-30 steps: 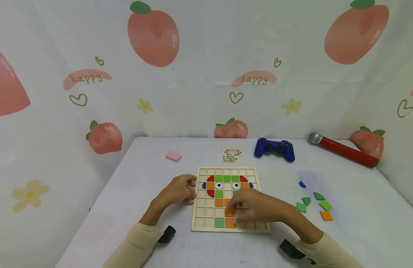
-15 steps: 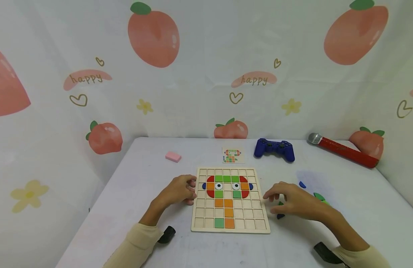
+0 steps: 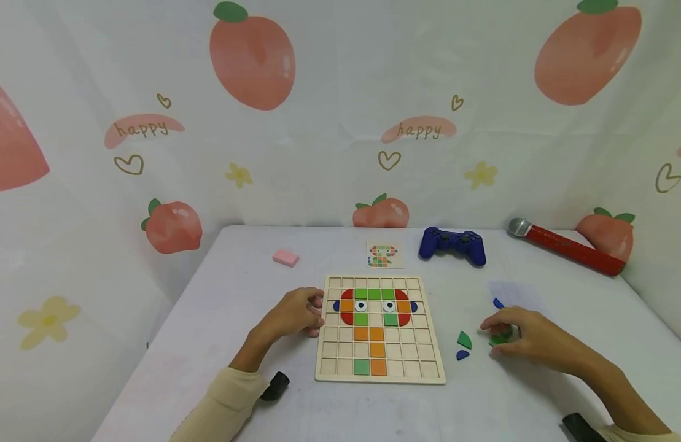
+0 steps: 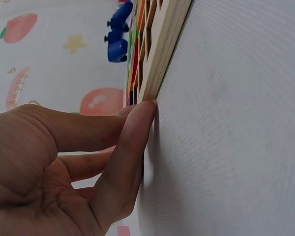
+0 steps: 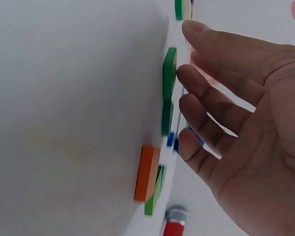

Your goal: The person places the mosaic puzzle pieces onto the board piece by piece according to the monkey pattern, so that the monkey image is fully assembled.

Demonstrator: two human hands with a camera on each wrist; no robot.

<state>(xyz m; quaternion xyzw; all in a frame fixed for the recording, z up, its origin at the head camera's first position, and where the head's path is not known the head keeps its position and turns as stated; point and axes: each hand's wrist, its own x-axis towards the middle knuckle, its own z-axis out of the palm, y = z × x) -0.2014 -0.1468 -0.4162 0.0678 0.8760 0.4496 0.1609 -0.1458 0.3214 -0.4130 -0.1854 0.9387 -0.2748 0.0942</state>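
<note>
In front of the person lies a square wooden grid board point(image 3: 412, 370) with red, green, orange and blue pieces and two eye tiles forming a pattern. At its left side, the fingertips and thumb of my left hand point(image 3: 297, 312) grip the edge; the left wrist view shows the thumb against the board's side point(image 4: 162, 54). To the board's right, my right hand point(image 3: 530, 337) hovers low over green pieces point(image 3: 501, 337), its fingers loosely bent. The right wrist view shows two dark green pieces point(image 5: 169, 73) beside the fingertips, nothing held between them.
Right of the board lie a green quarter piece point(image 3: 464, 339) and a blue half-round point(image 3: 462, 355). Farther back are a pattern card point(image 3: 384, 255), pink block point(image 3: 285, 258), blue game controller point(image 3: 452, 245) and red microphone point(image 3: 572, 248). An orange square point(image 5: 146, 172) sits near the right hand.
My right hand has moved from over the board rightward to the loose pieces, uncovering the board's right half, then the green quarter and blue half-round. The left hand stays at the board's edge.
</note>
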